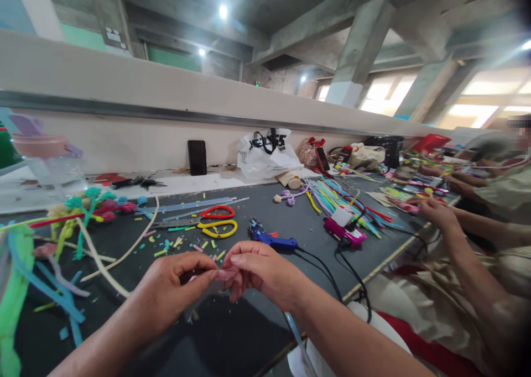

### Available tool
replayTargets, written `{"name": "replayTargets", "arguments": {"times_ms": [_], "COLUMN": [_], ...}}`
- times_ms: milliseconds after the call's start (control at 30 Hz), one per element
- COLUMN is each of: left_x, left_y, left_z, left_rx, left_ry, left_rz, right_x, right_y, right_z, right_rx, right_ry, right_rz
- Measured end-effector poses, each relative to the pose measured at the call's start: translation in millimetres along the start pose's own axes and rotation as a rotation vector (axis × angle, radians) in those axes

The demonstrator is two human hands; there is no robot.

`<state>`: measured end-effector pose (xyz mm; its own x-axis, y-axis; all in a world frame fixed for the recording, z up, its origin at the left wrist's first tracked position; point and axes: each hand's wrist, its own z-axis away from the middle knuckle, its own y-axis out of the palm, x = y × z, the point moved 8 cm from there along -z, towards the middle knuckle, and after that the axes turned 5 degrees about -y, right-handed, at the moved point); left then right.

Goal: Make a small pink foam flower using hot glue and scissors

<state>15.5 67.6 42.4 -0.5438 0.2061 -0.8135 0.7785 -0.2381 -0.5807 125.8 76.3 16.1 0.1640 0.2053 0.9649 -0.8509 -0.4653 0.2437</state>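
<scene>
My left hand is closed in a pinch on one end of a small pink fuzzy piece, which looks like pipe cleaner. The fingers of my right hand close on the other end, so both hands meet over the dark table. Fingers hide much of the piece. Just beyond my right hand lies a blue hot glue gun with a black cord. Scissors with one red and one yellow handle loop rest beyond my hands, among small cut scraps.
Colourful fuzzy stems and flowers lie at the left. A bundle of coloured stems and a magenta glue gun are at the right. A phone and white bag stand at the back. Co-workers' arms reach in from the right.
</scene>
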Motion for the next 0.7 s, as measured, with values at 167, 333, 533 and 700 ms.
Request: {"name": "replayTargets", "arguments": {"times_ms": [167,333,533,700], "left_x": [2.3,3.9,3.0,2.6], "left_y": [-0.3,1.7,2.2,-1.6], "left_z": [0.4,0.3,-0.4,-0.6], "left_rx": [0.0,0.021,0.023,-0.012], "left_ry": [-0.004,-0.006,-0.017,-0.032], "left_rz": [-0.029,-0.054,-0.033,0.023], "right_x": [-0.4,1.5,2.2,2.3], "right_y": [-0.5,-0.7,-2.2,-4.8], "right_z": [0.3,-0.1,-1.6,-3.3], "right_rx": [-0.024,-0.048,-0.039,-0.036], "right_ry": [0.003,-0.033,-0.067,-0.091], "right_rz": [0.06,0.093,0.101,0.162]}}
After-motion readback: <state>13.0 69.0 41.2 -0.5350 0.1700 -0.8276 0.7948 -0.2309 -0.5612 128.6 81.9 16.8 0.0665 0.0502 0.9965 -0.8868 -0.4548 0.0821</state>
